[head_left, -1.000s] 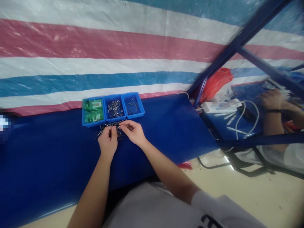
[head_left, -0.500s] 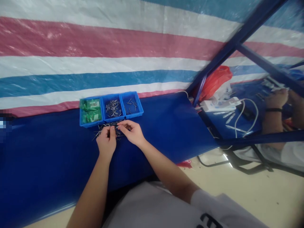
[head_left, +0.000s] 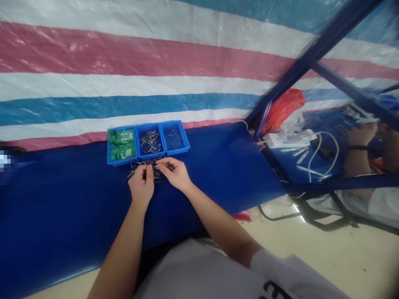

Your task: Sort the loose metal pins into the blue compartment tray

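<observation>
My left hand (head_left: 141,185) is closed, its thumb and fingers pinched together at the near side of a loose pile of thin metal pins (head_left: 133,169) on the blue table. Close to its right, my right hand (head_left: 175,172) also pinches, fingertips almost meeting those of the left. What lies between the fingers is too small to make out. Behind the pile, three blue bins stand in a row. Green packets (head_left: 124,143) fill the left bin (head_left: 122,162). Many short metal pins (head_left: 151,141) lie in the middle bin (head_left: 149,157), and several in the right bin (head_left: 177,150).
A striped tarp (head_left: 131,87) hangs behind the table (head_left: 218,166). To the right stand a dark blue metal frame (head_left: 286,83), a red plastic bag (head_left: 283,110) and a white power strip (head_left: 289,139) with a cable. Another person's hands (head_left: 363,135) work at the adjoining table.
Both hands keep their pinch over the pile with hardly any movement. The bins and hands sit slightly further right in the view.
</observation>
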{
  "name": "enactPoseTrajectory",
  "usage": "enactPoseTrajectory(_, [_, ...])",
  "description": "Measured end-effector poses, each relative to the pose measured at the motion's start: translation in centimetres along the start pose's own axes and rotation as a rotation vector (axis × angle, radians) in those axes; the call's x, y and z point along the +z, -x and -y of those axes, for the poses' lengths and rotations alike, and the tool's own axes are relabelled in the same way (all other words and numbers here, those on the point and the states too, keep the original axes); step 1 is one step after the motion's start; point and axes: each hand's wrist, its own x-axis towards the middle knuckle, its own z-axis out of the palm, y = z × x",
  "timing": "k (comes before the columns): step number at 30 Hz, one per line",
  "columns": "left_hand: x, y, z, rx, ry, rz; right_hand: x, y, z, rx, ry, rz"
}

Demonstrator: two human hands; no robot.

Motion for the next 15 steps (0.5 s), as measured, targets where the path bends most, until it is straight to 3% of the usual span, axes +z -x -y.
enactPoseTrajectory(15, [-0.01, 0.03, -0.12, -0.001, 0.005, 0.006, -0.03, 0.01, 0.09, -0.003, -0.005, 0.003])
